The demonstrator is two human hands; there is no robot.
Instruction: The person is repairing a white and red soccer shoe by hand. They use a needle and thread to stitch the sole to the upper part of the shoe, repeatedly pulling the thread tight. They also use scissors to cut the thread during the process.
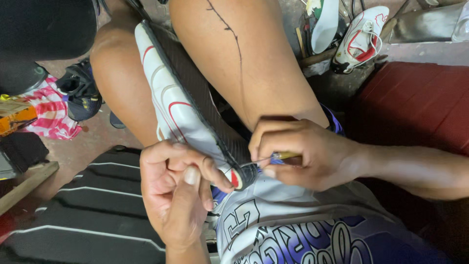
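A white shoe (171,102) with red trim and a dark sole lies clamped between my bare knees, toe end toward me. My left hand (178,195) pinches the toe end of the shoe between thumb and fingers. My right hand (303,154) grips a stitching awl (281,156) with a yellow handle; its thin metal needle points left into the edge of the sole at the toe. A dark thread (234,39) runs down my right thigh toward the hands.
A second white and red shoe (361,36) and a white insole (325,24) lie among tools at the top right. A red surface (415,98) is at the right, a black striped mat (97,205) at the lower left, a pink patterned cloth (49,112) at the left.
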